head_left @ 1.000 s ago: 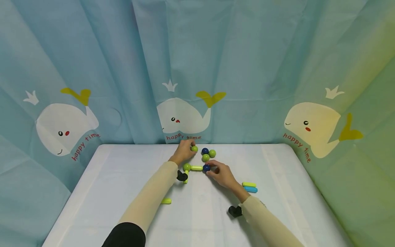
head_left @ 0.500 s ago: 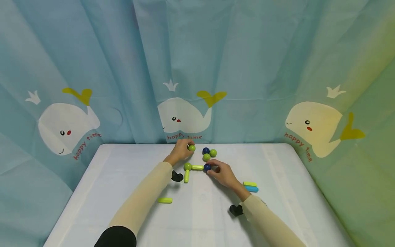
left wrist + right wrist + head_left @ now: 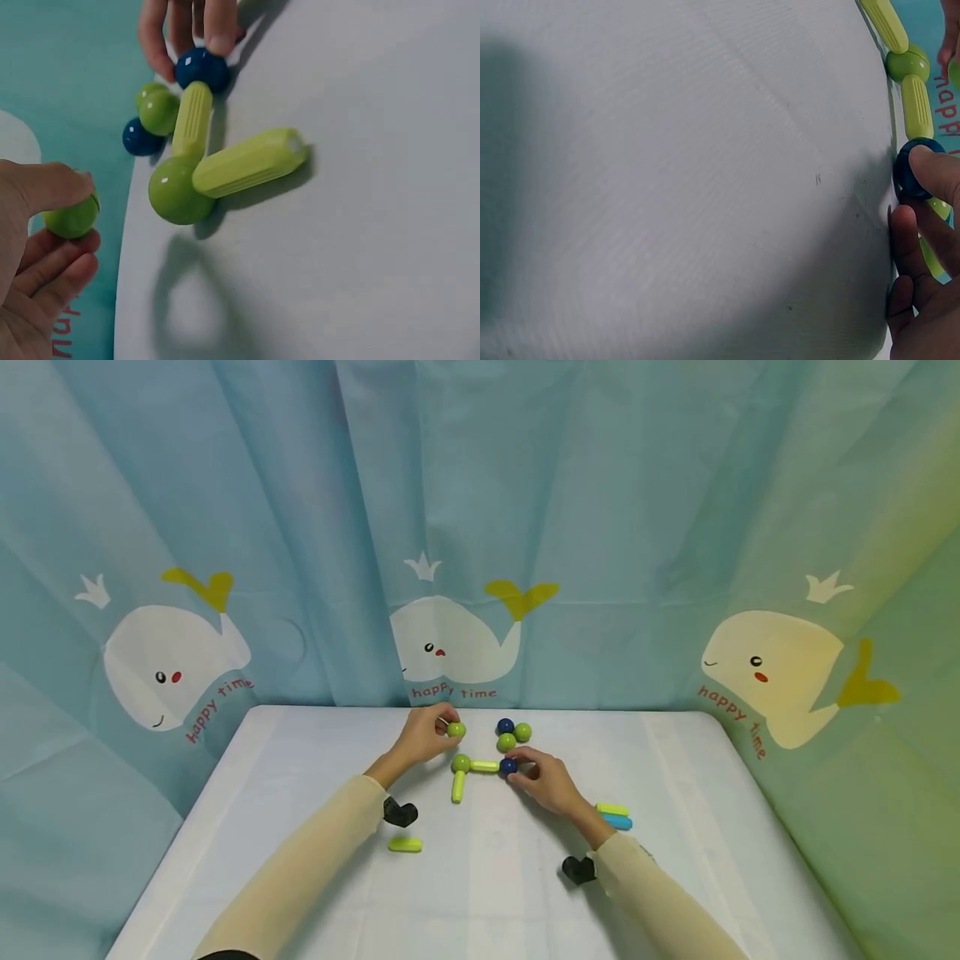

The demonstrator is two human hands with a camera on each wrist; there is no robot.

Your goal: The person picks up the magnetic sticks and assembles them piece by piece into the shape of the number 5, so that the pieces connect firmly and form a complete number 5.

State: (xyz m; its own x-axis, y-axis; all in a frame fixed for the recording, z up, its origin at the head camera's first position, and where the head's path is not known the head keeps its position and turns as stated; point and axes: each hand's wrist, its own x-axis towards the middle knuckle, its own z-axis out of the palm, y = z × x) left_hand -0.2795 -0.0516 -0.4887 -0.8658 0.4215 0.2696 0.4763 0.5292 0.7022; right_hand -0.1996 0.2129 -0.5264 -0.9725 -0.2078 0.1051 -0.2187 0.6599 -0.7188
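Note:
My left hand [image 3: 423, 737] pinches a green ball [image 3: 73, 217] between thumb and fingers, raised beside the joined piece. My right hand [image 3: 547, 782] grips a dark blue ball [image 3: 507, 767] at the right end of that piece. From the blue ball a yellow-green rod [image 3: 485, 767] runs to another green ball [image 3: 180, 191], which forms the corner. A second yellow-green rod [image 3: 251, 161] sticks out of the corner ball toward the near side. In the right wrist view the thumb [image 3: 934, 171] presses on the blue ball.
Behind the right hand, two loose green balls [image 3: 522, 732] and a dark blue one [image 3: 506, 727] sit clustered. A loose yellow-green rod [image 3: 405, 845] lies near the left sleeve. Right of the right wrist lie a yellow-green rod [image 3: 612, 810] and a blue rod [image 3: 617, 822]. A curtain hangs behind the white table [image 3: 315, 727].
My left hand has drawn back to the left with the green ball, uncovering the near rod of the joined piece. The right hand keeps its hold on the blue ball.

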